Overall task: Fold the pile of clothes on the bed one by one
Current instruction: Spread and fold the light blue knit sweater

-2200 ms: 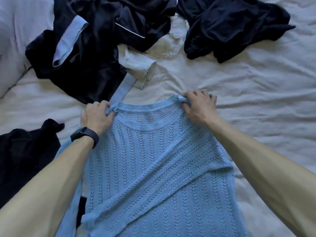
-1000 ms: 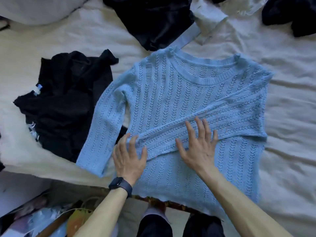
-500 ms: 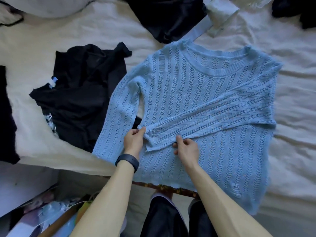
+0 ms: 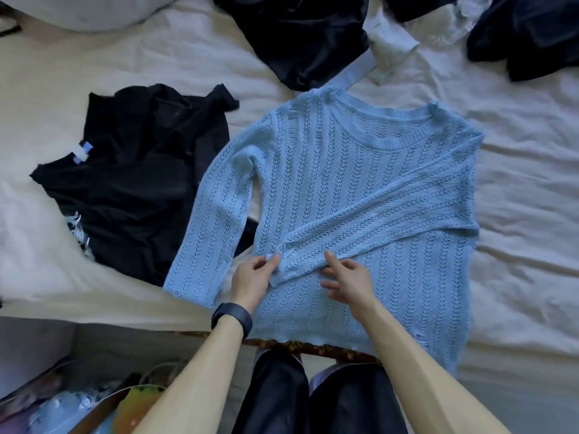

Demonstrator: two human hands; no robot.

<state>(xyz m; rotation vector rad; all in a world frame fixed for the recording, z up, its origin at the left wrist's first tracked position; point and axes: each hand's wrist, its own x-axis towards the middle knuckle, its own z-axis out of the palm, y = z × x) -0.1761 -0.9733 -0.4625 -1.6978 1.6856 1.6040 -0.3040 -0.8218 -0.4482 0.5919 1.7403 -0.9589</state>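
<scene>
Far left: crumpled black fabric garment with a white label (image 4: 134, 183), lying on the wrinkled cream bed sheet (image 4: 517, 214). Just right of it is the task item, a light blue open-knit long-sleeved sweater (image 4: 360, 170), spread flat, neckline away from the person, hem at the near bed edge. Its unfolded sleeve (image 4: 213, 220) runs down the left side and overlaps the black garment's edge. The folded sleeve (image 4: 391, 220) lies across the chest, long axis slanting from the far right shoulder to the near left, with the cuff ending at the hands.

Left hand (image 4: 253, 278), dark wristband (image 4: 232, 317) on the wrist, pinches that cuff between thumb and fingers. Right hand (image 4: 344, 278) is loose, fingers relaxed, forefinger tip on the sleeve's near edge, gripping nothing.

Key relation: the unfolded sleeve lies left of both hands and the left hand is nearer, so that hand likely folds it inward next.

Count:
- one blue sweater, two sleeves (one folded, one not)
- three dark garments: the left one, a black shiny heap (image 4: 300, 36) top centre, a dark navy heap (image 4: 526, 29) top right
- one white crumpled piece (image 4: 391, 42)
- two hands
</scene>
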